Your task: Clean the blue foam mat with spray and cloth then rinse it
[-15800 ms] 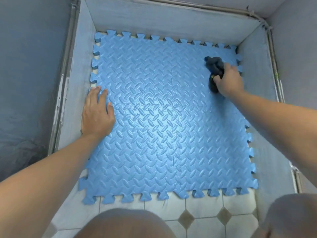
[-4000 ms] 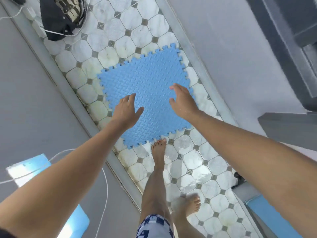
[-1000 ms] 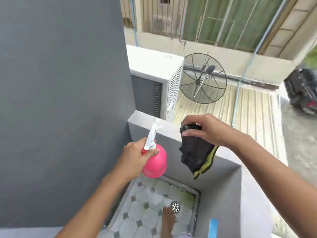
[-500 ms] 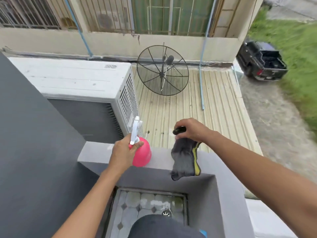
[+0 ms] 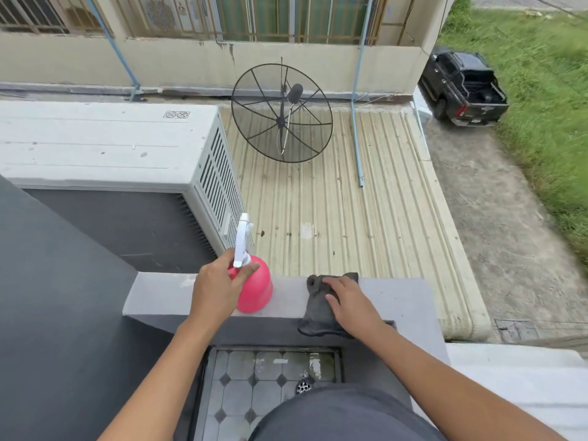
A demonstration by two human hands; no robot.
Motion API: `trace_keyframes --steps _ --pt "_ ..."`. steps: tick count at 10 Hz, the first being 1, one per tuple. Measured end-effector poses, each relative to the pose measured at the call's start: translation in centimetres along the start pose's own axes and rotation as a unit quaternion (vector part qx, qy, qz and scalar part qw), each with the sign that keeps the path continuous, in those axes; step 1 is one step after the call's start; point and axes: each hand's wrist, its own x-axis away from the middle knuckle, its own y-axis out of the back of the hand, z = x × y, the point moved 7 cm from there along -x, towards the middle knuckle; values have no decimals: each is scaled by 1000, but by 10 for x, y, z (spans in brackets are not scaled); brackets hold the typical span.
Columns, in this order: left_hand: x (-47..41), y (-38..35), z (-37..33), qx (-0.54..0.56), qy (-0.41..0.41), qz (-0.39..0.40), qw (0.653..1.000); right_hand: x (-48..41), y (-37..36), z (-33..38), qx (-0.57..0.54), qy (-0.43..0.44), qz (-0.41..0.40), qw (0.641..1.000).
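The grey ledge (image 5: 397, 294) has bare top at its left end, beside the dark wall (image 5: 47, 313), and a wider stretch right of the cloth (image 5: 318, 310). Between the pink spray bottle (image 5: 256, 291), gripped by the left hand (image 5: 216, 288), and the cloth under the right hand (image 5: 350, 300), only a narrow strip is open. Behind the ledge's left part the air-conditioner unit (image 5: 111, 148) blocks reach; further right is open air above the corrugated roof (image 5: 334, 218)

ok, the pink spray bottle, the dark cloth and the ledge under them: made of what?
Spray bottle: glossy pink plastic, white plastic trigger; smooth sheen. Cloth: soft dark grey fabric, matte; it drapes limply over the edge, weave too small to tell. Ledge: probably painted concrete or plaster, matte grey, flat with pale scuffs.
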Motion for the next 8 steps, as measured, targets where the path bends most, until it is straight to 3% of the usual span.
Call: trace_keyframes --steps 1,5,6,7,8 --pt "-1 0 -1 -12 -4 0 1000 -13 -10 0 19 -35 -22 999" --pt "3 1 0 -19 -1 -4 1000 -46 -22 23 38 -38 -41 998" --pt "0 0 3 17 22 30 999 -46 -16 23 32 -39 -14 999" --pt "2 0 17 39 29 114 992 -50 -2 29 39 -33 18 999" --pt "-9 21 30 -13 20 121 992 -73 47 46 3 -10 -18 1000"
